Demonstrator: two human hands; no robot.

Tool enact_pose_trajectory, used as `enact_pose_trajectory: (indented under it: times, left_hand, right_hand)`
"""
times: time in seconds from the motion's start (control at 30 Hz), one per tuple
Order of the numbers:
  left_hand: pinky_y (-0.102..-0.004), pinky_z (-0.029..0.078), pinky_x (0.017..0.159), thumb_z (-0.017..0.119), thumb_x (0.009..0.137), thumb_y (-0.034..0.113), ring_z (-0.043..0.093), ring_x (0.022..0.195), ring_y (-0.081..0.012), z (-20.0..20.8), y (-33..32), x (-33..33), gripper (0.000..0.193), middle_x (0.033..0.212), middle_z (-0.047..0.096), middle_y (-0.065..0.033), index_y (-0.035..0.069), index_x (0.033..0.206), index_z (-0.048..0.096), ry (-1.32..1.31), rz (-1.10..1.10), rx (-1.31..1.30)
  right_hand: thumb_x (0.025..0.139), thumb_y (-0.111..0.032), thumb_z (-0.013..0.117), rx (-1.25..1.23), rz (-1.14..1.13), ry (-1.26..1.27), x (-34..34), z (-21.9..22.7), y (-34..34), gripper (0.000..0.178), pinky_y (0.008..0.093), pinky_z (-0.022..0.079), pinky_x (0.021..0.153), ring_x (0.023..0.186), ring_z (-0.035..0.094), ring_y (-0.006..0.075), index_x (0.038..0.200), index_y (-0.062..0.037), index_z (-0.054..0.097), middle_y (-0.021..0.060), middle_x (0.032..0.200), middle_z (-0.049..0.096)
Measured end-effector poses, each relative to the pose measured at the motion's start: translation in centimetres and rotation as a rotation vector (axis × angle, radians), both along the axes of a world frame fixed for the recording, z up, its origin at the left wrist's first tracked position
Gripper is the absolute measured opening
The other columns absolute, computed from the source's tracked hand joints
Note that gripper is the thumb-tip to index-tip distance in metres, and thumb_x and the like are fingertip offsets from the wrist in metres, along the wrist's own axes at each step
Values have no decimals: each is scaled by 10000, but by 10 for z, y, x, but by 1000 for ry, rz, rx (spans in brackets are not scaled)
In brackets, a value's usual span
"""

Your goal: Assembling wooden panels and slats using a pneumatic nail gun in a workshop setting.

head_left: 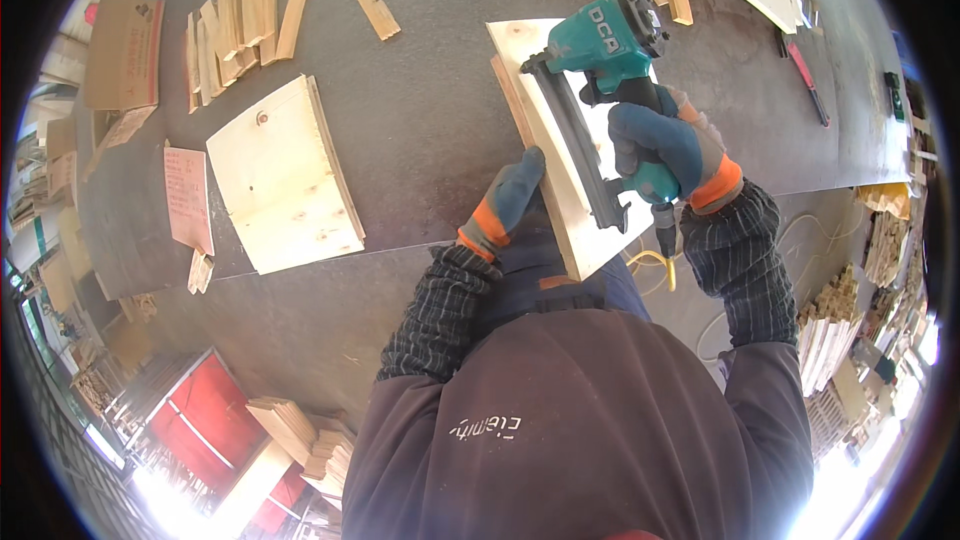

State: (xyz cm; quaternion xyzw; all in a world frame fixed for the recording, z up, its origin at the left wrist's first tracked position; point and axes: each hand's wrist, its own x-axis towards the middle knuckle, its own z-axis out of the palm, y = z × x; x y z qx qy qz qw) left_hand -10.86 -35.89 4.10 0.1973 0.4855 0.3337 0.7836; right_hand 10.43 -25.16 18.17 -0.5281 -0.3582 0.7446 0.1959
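A pink sheet (188, 202) lies near a cardboard box (124, 52).

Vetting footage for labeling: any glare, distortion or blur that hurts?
Head view: blown-out glare at lower left and lower right; head view: fisheye bending toward the rim, bowing the table's edges, with dark corners; head view: nail gun and left hand look fairly sharp, the board partly washed out; head view: rim clutter is soft.

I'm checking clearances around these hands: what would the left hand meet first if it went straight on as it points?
The pale wooden panel: the left hand appears to be touching its edge. Past that edge, the nail gun seems next in line, though depth is hard to judge.
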Motion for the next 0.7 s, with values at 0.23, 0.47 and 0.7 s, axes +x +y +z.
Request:
enact_pose_trajectory:
  times: [0.23,0.47,0.7]
  left_hand:
    - [-272,566,727,469,1096,612,674,868,-122,-8,1,-11,687,1014,716,-85,-26,1189,704,8,-102,2]
    - [-298,592,838,490,1092,604,702,971,-156,-33,-7,-10,695,1114,726,-110,-43,1249,691,34,-35,68]
    - [-303,578,881,486,1084,631,698,979,-163,-35,-10,-9,744,1120,727,-116,-66,1248,691,111,-96,147]
  right_hand:
    - [943,-238,727,2,12,-18,4,1,2,270,288,521,604,667,608,117,1084,-17,663,20,804,622]
    - [951,-243,728,18,-18,53,4,-6,1,241,289,523,611,673,617,110,1030,-23,669,16,798,626]
    - [940,-254,740,8,17,70,6,-4,5,265,288,531,609,670,622,115,1045,-23,664,24,806,631]
